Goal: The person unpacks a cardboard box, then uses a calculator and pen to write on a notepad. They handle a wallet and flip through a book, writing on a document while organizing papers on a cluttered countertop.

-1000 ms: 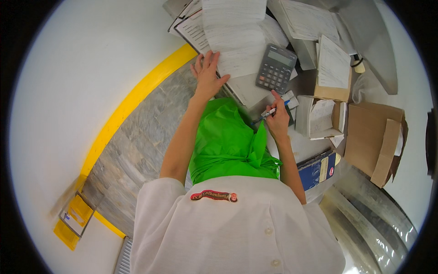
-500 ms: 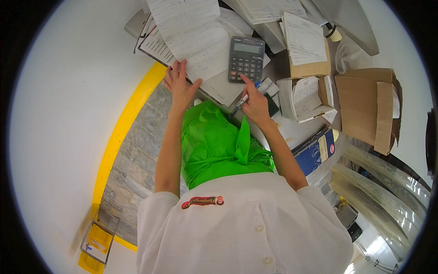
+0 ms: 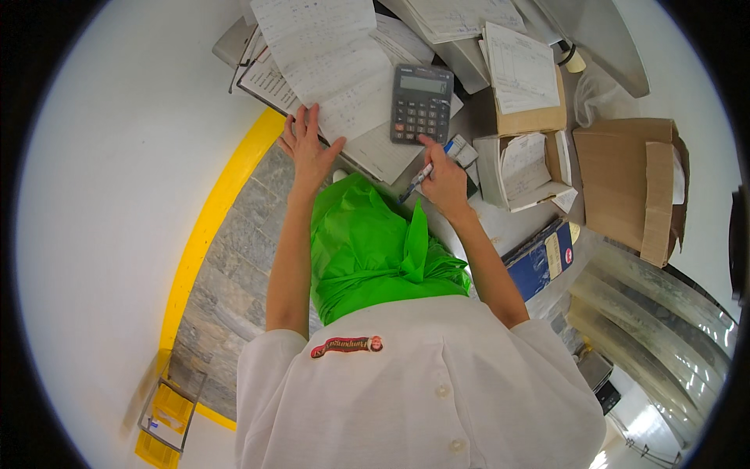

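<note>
The long, bare left arm (image 3: 289,258) reaches almost straight ahead. The left hand (image 3: 312,159) is back side up, fingers spread wide, thumb poking out to the right. The long, bare right arm (image 3: 491,266) slants inward. The right hand (image 3: 446,184) is curled, pointing finger stuck out forward.

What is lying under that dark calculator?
White papers show at the left and right edges of the calculator and seem to run beneath it. Whatever lies directly under its body is covered, so I can't tell. The right hand covers part of its lower edge.
</note>
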{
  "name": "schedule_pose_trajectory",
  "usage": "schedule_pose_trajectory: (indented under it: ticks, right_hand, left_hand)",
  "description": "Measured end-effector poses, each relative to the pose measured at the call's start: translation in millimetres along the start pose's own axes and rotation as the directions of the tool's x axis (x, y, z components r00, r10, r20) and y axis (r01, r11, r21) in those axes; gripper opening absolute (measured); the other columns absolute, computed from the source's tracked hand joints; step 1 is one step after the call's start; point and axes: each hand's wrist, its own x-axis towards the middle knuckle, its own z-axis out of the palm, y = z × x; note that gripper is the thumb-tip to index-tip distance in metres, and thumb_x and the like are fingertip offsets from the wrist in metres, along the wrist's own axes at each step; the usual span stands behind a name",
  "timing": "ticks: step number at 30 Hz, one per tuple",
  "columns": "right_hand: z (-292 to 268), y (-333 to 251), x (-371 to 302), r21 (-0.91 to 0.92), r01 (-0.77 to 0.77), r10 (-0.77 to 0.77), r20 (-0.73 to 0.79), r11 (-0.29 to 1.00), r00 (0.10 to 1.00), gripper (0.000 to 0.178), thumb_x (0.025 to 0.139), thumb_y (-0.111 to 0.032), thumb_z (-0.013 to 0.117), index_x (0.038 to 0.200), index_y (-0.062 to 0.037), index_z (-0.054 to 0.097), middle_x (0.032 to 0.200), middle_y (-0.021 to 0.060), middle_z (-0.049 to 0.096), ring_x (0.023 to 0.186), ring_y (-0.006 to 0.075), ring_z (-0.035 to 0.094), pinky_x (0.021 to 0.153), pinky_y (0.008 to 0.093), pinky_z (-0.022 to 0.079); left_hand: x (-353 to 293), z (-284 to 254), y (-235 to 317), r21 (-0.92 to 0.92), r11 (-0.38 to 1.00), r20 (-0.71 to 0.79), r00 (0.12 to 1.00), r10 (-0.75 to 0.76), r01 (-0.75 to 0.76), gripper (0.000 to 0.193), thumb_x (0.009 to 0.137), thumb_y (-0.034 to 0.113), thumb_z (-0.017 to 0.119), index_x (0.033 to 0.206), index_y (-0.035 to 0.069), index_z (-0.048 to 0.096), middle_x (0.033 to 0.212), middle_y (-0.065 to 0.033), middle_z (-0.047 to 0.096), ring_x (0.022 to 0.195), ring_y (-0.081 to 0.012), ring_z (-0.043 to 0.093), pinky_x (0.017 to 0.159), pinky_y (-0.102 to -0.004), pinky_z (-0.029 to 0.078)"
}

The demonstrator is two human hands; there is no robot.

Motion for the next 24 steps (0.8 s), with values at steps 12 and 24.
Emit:
schedule_pose_trajectory:
  ticks: [12, 24]
  right_hand:
    - [-3.6, -2.9, 18.6, 0.016, -0.034, 0.035, -0.083, 0.999, 0.996, 0.062, 0.066, 0.000, 0.054, 0.125, -0.0105, 0.039, 0.081, 0.0044, 0.055, 0.071, 0.0299, 0.058, 0.060, 0.0400, 0.045]
    - [4.5, 20.8, -2.4, -0.112, -0.062, 0.045, -0.146, 0.992, 0.988, 0.060, 0.063, 0.001, 0.055, 0.120, -0.0102, 0.044, 0.079, 0.0050, 0.056, 0.064, 0.0293, 0.058, 0.057, 0.0398, 0.045]
  left_hand:
    - [1.1, 0.4, 0.9, 0.002, 1.000, 0.018, 1.000, -0.012, 0.012, 0.080, 0.066, 0.036, 0.071, 0.135, 0.019, 0.034, 0.141, -0.0104, 0.025, 0.130, -0.0350, 0.016, 0.101, -0.0580, 0.007]
    - [-0.2, -2.2, -4.3, -0.007, 1.000, 0.010, 1.000, -0.012, 0.012, 0.079, 0.067, 0.039, 0.069, 0.135, 0.018, 0.035, 0.141, -0.0107, 0.026, 0.130, -0.0358, 0.016, 0.100, -0.0590, 0.007]
